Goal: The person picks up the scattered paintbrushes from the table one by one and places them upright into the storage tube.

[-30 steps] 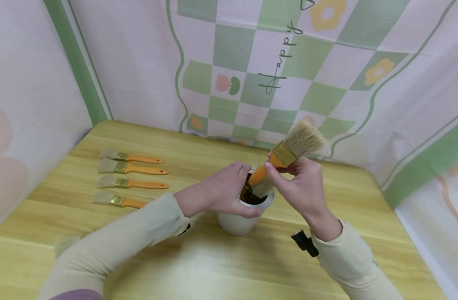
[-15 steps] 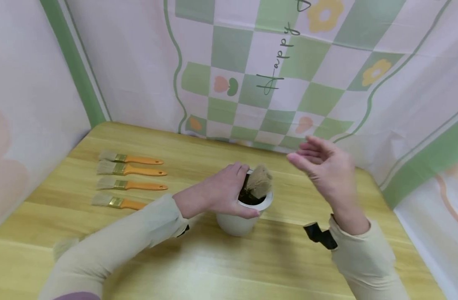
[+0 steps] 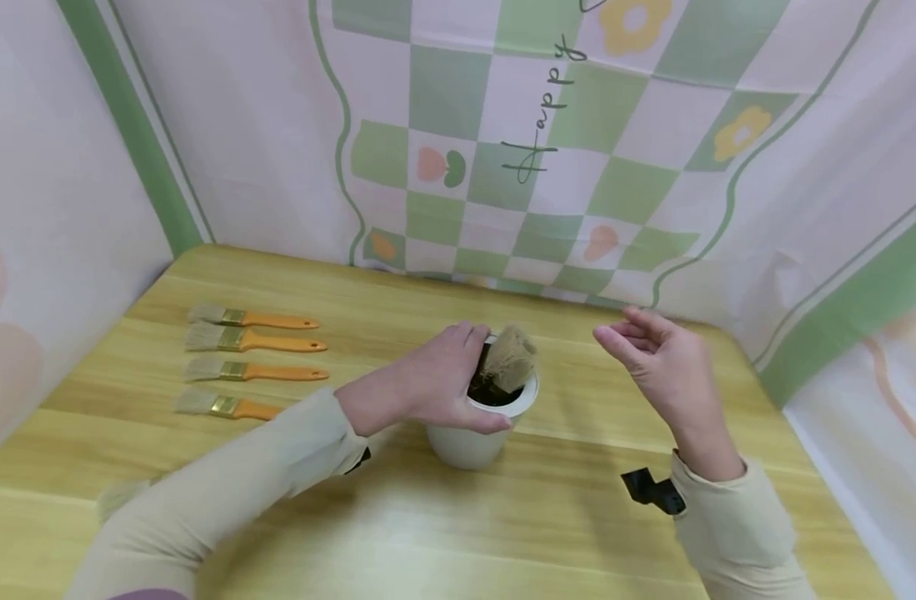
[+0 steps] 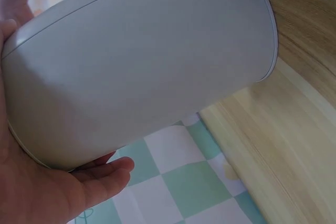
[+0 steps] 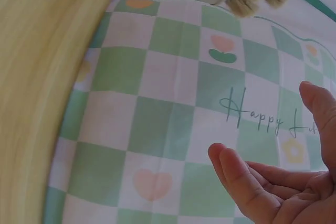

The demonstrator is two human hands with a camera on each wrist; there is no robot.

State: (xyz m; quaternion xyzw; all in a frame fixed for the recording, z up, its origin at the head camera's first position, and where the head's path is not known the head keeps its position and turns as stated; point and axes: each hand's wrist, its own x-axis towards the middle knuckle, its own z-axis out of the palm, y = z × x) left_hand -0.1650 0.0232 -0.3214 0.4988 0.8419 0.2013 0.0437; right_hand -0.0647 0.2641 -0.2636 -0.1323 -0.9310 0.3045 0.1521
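Clasping white pot (image 3: 463,448) on table (image 3: 405,533) with left hand (image 3: 442,379), holding right hand (image 3: 663,358) half-spread and empty nearby, with brushes (image 3: 510,358) inside and more lying left, likely light, soft-bristled, best pinched by stiff orange handles (image 3: 281,343).

The left sleeve (image 3: 228,492) hides most of the nearest paintbrush (image 3: 122,500). The white pot (image 3: 465,446) conceals the upright brushes' (image 3: 512,358) handles. The lettering (image 3: 542,117) leaves the head view's top edge.

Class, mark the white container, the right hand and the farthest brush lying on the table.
White container (image 3: 465,448), head view: outer wall.
Right hand (image 3: 671,371), head view: middle of the hand.
Farthest brush (image 3: 257,317), head view: its orange handle.
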